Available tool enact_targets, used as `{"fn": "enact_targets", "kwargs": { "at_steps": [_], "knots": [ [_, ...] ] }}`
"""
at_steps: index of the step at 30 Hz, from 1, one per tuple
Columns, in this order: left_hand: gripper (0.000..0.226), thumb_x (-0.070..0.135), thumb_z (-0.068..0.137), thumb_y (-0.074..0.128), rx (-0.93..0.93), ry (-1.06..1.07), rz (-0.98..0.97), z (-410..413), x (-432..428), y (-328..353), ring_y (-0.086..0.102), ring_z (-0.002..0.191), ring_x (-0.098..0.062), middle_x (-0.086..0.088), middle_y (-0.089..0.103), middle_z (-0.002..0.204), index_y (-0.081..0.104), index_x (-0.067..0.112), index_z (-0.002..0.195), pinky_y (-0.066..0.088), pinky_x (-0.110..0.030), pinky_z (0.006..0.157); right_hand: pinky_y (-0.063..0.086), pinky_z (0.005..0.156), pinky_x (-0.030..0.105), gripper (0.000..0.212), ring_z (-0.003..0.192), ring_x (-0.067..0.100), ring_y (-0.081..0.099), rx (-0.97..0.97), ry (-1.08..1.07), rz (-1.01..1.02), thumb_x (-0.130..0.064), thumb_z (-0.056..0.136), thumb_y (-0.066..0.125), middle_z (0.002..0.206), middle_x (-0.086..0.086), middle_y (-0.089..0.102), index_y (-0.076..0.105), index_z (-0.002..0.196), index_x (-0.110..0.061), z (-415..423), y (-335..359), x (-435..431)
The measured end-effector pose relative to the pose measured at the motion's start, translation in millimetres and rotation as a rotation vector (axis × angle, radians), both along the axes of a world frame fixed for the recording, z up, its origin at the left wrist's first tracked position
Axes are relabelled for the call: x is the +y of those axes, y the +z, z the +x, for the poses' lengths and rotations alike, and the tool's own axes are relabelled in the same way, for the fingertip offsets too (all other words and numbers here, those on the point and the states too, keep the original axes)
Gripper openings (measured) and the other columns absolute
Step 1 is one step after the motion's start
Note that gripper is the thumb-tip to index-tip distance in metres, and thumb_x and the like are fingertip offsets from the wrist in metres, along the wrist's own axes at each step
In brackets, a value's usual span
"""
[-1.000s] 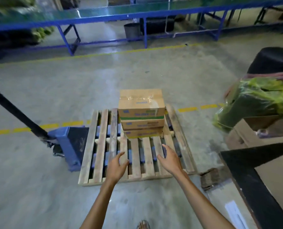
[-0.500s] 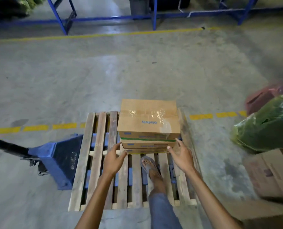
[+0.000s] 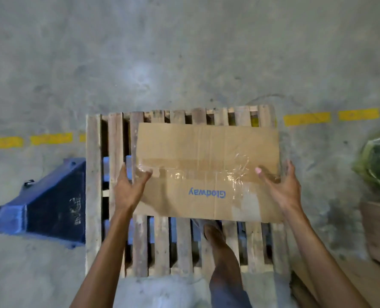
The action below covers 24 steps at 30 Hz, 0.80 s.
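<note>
Cardboard box (image 3: 206, 152): long axis runs left to right, parallel to the far edge of the wooden pallet (image 3: 93, 196) and across its slats. The blue printed word on the lid reads upside down to us, its letter tops toward the pallet's near edge.

We place the box over the far right part of the pallet, its right side level with the pallet's right edge.

Look: plain brown corrugated board, flat rectangular lid, 1 band of clear glossy tape (image 3: 206, 174), wrinkled toward the right.

Left hand (image 3: 128, 192) clasps the box's left edge, thumb on the lid, fingers down the side. Right hand (image 3: 284, 190) clasps the right edge the same way.

Pallet slats are rough, pale wood with dark gaps. A blue metal pallet jack (image 3: 51, 203) sits at its left edge.
</note>
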<state>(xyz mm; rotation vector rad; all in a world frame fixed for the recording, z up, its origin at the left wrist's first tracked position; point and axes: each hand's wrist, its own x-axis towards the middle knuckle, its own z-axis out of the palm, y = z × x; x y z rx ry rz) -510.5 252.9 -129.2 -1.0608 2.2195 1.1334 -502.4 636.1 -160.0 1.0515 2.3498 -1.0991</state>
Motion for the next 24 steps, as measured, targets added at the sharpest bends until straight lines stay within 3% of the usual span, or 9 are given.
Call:
{"fn": "enact_targets", "kwargs": {
  "at_steps": [3,4,6,8,12,15,19,22,24],
  "knots": [
    [0.109,0.076,0.066,0.076,-0.085,0.032,0.039,-15,-7,-35,0.053,0.133,-0.028,-0.005,0.051,0.152,0.037,0.028,0.155,0.043,-0.047,0.111,0.045,0.111,0.042,0.119,0.133,0.027,0.054,-0.031,-0.026,-0.063,-0.078,0.057,0.080,0.148,0.004,0.054,0.029,0.156,-0.034,-12,-33,7],
    [0.099,0.074,0.066,0.077,-0.114,0.045,0.063,-16,-6,-43,0.059,0.123,-0.026,-0.003,0.057,0.141,0.047,0.028,0.149,0.046,-0.046,0.107,0.049,0.107,0.042,0.117,0.124,0.023,0.060,-0.006,-0.036,-0.080,-0.083,0.051,0.080,0.139,0.001,0.062,0.039,0.150,-0.034,-12,-41,9],
    [0.052,0.062,0.073,0.080,-0.132,0.076,0.077,-15,-2,-52,0.064,0.101,-0.017,0.006,0.065,0.113,0.063,0.034,0.113,0.049,-0.040,0.093,0.055,0.099,0.041,0.111,0.109,0.015,0.068,0.031,-0.073,-0.114,-0.086,0.045,0.079,0.121,-0.005,0.071,0.056,0.137,-0.028,-11,-50,10],
    [0.036,0.060,0.071,0.083,-0.114,0.097,0.064,-11,2,-63,0.066,0.097,-0.015,0.014,0.068,0.101,0.065,0.038,0.093,0.052,-0.039,0.091,0.057,0.095,0.037,0.097,0.102,0.011,0.070,0.053,-0.077,-0.133,-0.079,0.050,0.082,0.113,-0.008,0.073,0.062,0.129,-0.025,-9,-55,12],
    [0.061,0.070,0.066,0.081,-0.065,0.109,0.057,-2,3,-54,0.066,0.105,-0.026,0.000,0.070,0.115,0.066,0.033,0.111,0.052,-0.051,0.099,0.057,0.093,0.035,0.075,0.099,0.006,0.070,0.088,-0.082,-0.153,-0.059,0.062,0.089,0.108,-0.011,0.074,0.065,0.124,-0.025,4,-43,11],
    [0.072,0.074,0.064,0.080,-0.023,0.063,0.051,8,4,-32,0.066,0.105,-0.027,-0.001,0.069,0.117,0.065,0.029,0.118,0.052,-0.052,0.099,0.058,0.088,0.031,0.079,0.098,0.004,0.070,0.114,-0.121,-0.163,-0.055,0.060,0.091,0.109,-0.010,0.073,0.063,0.127,-0.024,26,-20,16],
    [0.054,0.071,0.068,0.079,0.044,-0.019,0.045,34,9,18,0.066,0.103,-0.027,-0.001,0.069,0.115,0.063,0.035,0.105,0.053,-0.048,0.095,0.054,0.079,0.021,0.092,0.101,0.007,0.069,0.162,-0.182,-0.126,-0.059,0.050,0.094,0.111,-0.011,0.071,0.060,0.130,-0.027,80,36,18],
    [0.051,0.070,0.069,0.080,0.122,-0.073,0.072,65,11,57,0.066,0.103,-0.026,-0.001,0.071,0.113,0.066,0.034,0.103,0.052,-0.047,0.095,0.058,0.088,0.036,0.107,0.103,0.016,0.068,0.200,-0.243,-0.084,-0.072,0.034,0.093,0.111,-0.009,0.071,0.057,0.127,-0.032,128,77,16],
    [0.048,0.063,0.075,0.080,0.176,-0.124,0.097,99,16,94,0.064,0.101,-0.025,-0.002,0.070,0.110,0.066,0.030,0.106,0.049,-0.041,0.090,0.057,0.091,0.038,0.111,0.102,0.016,0.068,0.232,-0.303,-0.037,-0.077,0.029,0.090,0.109,-0.010,0.071,0.057,0.125,-0.033,179,116,15]
  ]
}}
